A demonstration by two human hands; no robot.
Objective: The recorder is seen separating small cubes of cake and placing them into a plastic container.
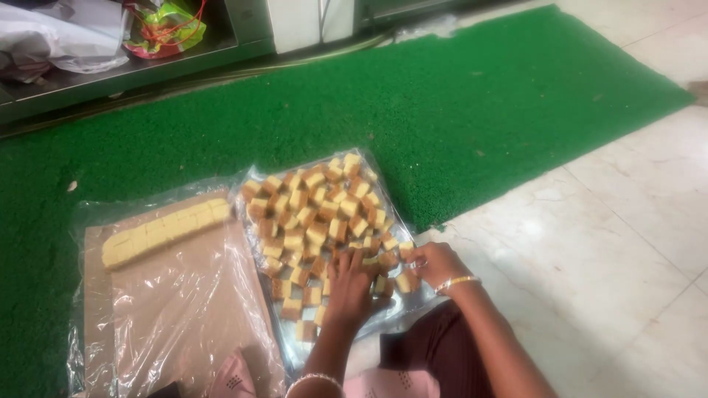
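Note:
Several small square pieces of a yellow-and-brown sweet (317, 214) lie packed on a metal tray (420, 295) lined with clear plastic, on the floor. My left hand (349, 286) rests flat on the pieces near the tray's front, fingers spread. My right hand (435, 263) sits at the tray's right front corner, its fingers pinching one piece (406, 281) or touching it; the grip is partly hidden. A long uncut bar of the same sweet (164, 231) lies on a brown board (147, 324) covered in clear plastic, left of the tray.
A green mat (457, 96) runs under the tray and board. Pale floor tiles (612, 243) lie to the right. A metal shelf (133, 70) with bags stands along the back left. My knee in dark cloth (435, 346) is at the bottom.

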